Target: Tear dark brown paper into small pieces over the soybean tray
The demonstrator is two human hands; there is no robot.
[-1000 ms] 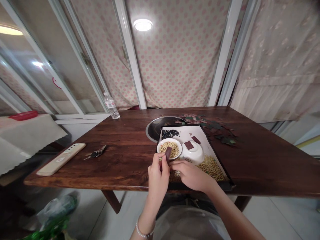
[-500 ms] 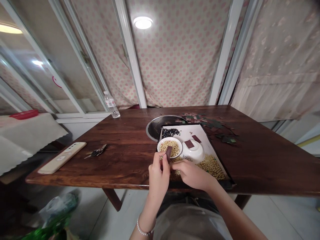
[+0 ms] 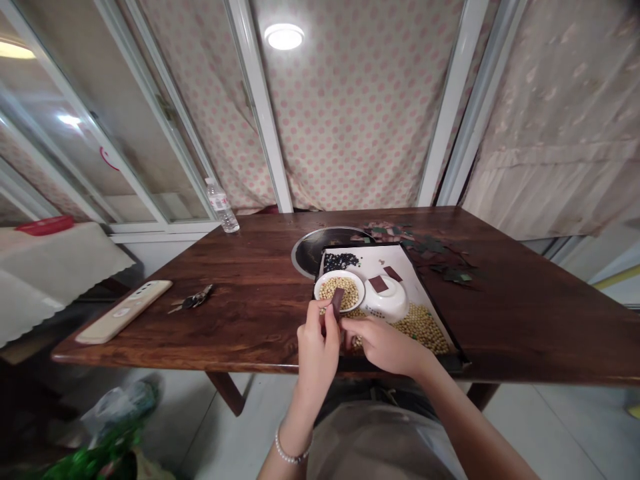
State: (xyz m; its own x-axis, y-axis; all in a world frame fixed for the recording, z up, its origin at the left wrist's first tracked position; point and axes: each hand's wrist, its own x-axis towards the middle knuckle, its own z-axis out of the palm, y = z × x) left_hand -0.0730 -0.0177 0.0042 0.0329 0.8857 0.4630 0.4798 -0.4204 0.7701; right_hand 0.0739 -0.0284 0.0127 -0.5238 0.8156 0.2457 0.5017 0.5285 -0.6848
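My left hand (image 3: 319, 350) pinches a dark brown strip (image 3: 338, 299) between thumb and fingers, its far end over a white bowl (image 3: 361, 291) of pale yellow beans. My right hand (image 3: 387, 343) is close beside it, low over the near part of the tray. Its fingers are closed, and what they hold, if anything, is hidden. To the right of the bowl stands an upturned white bowl (image 3: 395, 303) with a flat brown piece (image 3: 379, 284) on it. Another brown piece (image 3: 393, 274) lies just behind. More yellow beans (image 3: 423, 330) are loose in the white-bottomed, black-rimmed tray (image 3: 419, 283).
Black beans (image 3: 341, 261) fill the tray's far left corner. Behind it are a round dark plate (image 3: 305, 250) and scattered green and brown scraps (image 3: 433, 248). A phone (image 3: 125, 312), keys (image 3: 193, 301) and a water bottle (image 3: 223, 208) are on the table's left side.
The view has shifted slightly. My right hand's fingertips have moved a little at the strip's lower end. My left hand keeps its pinch on the brown strip.
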